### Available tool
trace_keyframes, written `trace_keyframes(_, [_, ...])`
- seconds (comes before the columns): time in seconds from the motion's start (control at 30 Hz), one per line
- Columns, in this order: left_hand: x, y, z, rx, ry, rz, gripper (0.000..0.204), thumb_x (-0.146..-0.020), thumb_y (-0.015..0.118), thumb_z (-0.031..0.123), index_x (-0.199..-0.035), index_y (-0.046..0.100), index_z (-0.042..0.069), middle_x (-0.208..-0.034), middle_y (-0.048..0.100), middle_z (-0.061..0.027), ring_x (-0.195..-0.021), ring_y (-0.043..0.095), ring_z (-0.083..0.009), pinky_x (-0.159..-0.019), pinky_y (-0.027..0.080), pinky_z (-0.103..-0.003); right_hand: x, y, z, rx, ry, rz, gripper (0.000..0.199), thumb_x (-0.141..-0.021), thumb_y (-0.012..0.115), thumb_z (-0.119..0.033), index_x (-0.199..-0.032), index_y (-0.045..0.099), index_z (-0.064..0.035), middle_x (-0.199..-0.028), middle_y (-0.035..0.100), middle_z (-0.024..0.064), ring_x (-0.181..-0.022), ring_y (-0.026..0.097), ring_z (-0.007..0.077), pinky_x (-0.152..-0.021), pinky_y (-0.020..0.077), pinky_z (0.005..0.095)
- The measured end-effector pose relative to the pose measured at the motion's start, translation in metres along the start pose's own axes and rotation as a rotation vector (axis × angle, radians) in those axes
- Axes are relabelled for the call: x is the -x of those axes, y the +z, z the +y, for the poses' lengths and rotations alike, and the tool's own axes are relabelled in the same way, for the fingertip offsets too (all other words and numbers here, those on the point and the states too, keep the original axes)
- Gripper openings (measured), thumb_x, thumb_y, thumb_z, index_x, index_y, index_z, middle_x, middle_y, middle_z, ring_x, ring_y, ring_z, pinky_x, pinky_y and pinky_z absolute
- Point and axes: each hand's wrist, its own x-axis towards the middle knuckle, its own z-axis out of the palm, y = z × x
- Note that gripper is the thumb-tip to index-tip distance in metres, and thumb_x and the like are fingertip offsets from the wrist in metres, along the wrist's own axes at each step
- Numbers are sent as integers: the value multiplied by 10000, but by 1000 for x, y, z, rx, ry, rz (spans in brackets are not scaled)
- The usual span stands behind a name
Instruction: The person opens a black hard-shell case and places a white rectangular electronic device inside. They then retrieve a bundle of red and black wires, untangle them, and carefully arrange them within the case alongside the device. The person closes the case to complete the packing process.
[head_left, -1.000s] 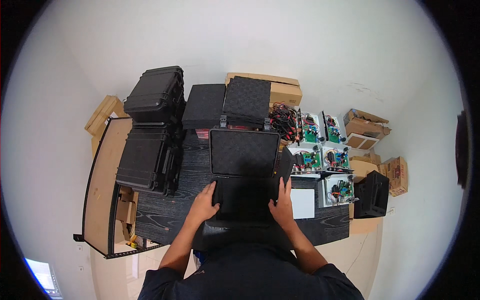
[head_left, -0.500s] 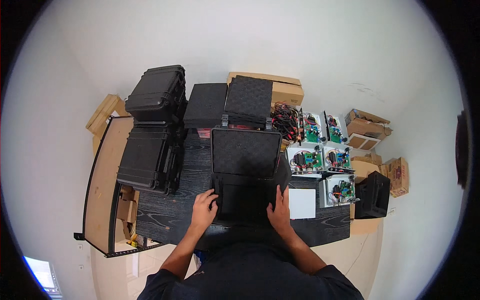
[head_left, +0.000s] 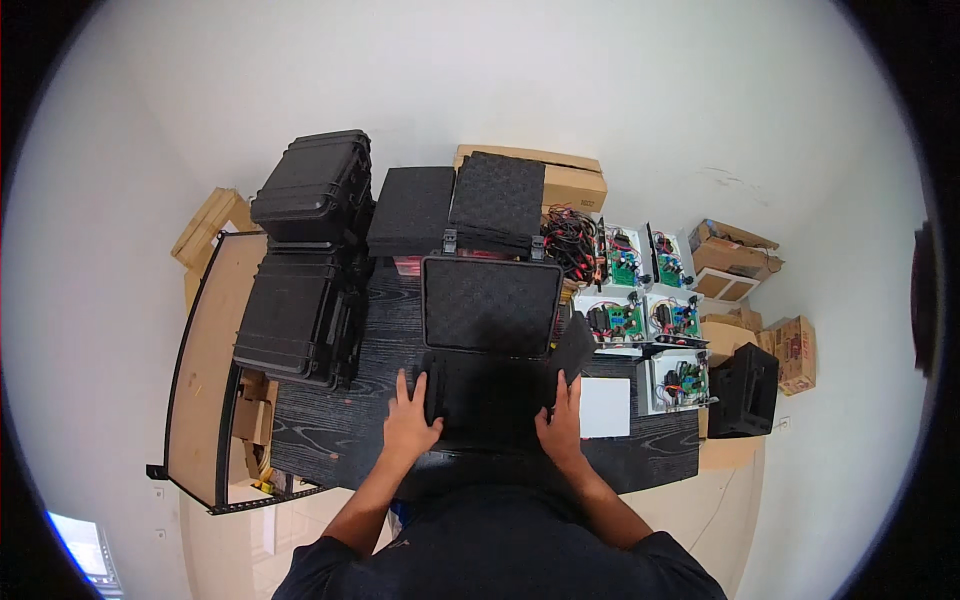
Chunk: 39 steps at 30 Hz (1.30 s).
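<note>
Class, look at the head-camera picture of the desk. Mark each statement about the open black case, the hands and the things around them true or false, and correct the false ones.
1. The black case in front of the person has its lid raised. True.
2. Left hand and right hand rest at opposite sides of the case. True.
3. The circuit boards lie left of the case. False: they lie to its right.
4. The stacked closed cases are white. False: they are black.
5. The dark wooden table is round. False: it is rectangular.

Circuit boards [head_left: 650, 320] too small to tell parts, case [head_left: 488, 395] near edge hidden by torso
</note>
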Motion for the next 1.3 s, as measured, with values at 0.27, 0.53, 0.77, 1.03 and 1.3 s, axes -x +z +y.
trace_keyframes(0.27, [-3, 24, -21, 219, 212, 80, 758, -846, 665, 38, -1566, 446, 129, -1620, 363, -245, -1363, 514, -485, -1088, 508, -508, -4, -6, -9, -75, 23, -1, 855, -856, 651, 37, -1627, 285, -15, -1626, 199, 424, -1491, 320, 570, -1183, 400, 488])
trace_keyframes(0.53, [3, 65, -44, 94, 266, 95, 748, -836, 703, 80, -1546, 469, 109, -1654, 330, -220, -1294, 541, -440, -1075, 498, -505, -6, 5, -2, 82, -34, -65, 839, -830, 674, 30, -1605, 358, -31, -1667, 230, 326, -1313, 506, 493, -1062, 489, 485])
trace_keyframes(0.77, [1, 74, -42, -259, 287, 121, 803, -859, 762, 270, -1570, 434, 92, -1677, 317, -197, -1474, 384, -385, -1117, 373, -582, -9, 7, 3, 44, -96, -51, 746, -850, 698, -22, -1549, 437, -25, -1614, 326, 332, -1304, 502, 509, -1071, 472, 526])
trace_keyframes(1.03, [-2, 76, -41, -185, 394, 73, 809, -958, 639, 452, -1619, 363, 78, -1729, 228, -176, -1592, 227, -356, -1222, 200, -675, 0, 31, 21, -58, -145, 121, 746, -902, 706, -141, -1548, 380, 41, -1503, 375, 453, -1313, 475, 596, -1116, 419, 584])
trace_keyframes(1.3, [-15, 90, -45, -201, 366, 56, 814, -977, 597, 502, -1625, 356, 72, -1737, 204, -184, -1602, 206, -350, -1221, 149, -720, -19, 58, -1, -199, -18, -106, 848, -934, 672, -182, -1635, 226, -11, -1526, 303, 492, -1412, 358, 653, -1182, 374, 581])
